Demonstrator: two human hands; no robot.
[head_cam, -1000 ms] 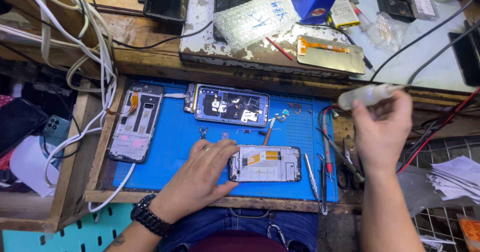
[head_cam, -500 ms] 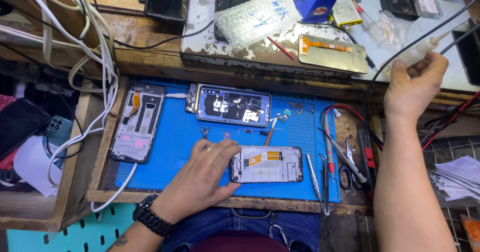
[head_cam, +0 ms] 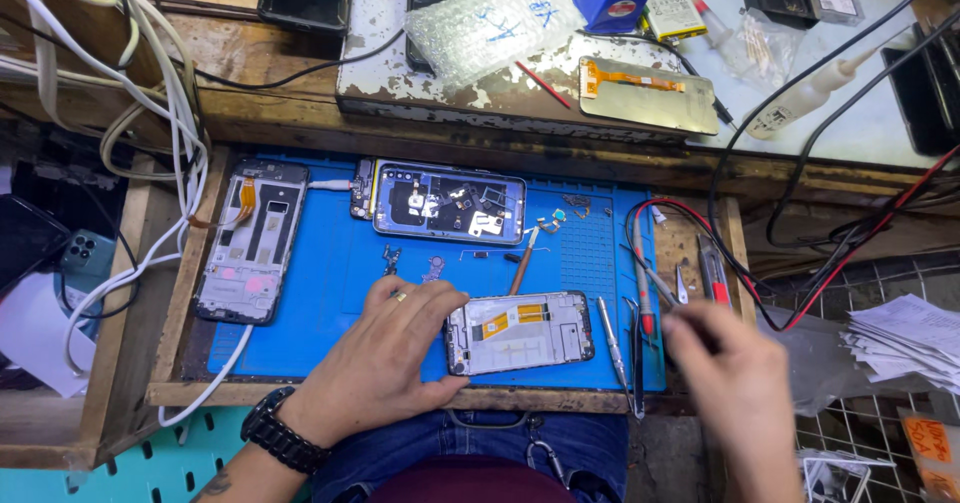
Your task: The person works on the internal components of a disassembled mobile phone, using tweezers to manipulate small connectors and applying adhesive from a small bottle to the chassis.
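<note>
The left hand [head_cam: 385, 363] lies spread, fingers half open, pinning the frame [head_cam: 520, 332] at its left edge, low on the blue mat [head_cam: 330, 293]. At 4 o'clock the right hand [head_cam: 735, 383] is blurred; its grip is unreadable. Earlier it reached to 1 o'clock by the bottle [head_cam: 805, 98]; now it is beside the tools [head_cam: 640, 303].

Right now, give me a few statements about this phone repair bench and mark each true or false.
1. The left hand rests on the opened phone frame. True.
2. The blue mat is bare of parts. False: three opened phones and small screws lie on it.
3. The right hand holds a squeeze bottle. False: the squeeze bottle lies on the upper shelf; the hand is blurred near the hand tools.
4. A black watch is on the left wrist. True.
</note>
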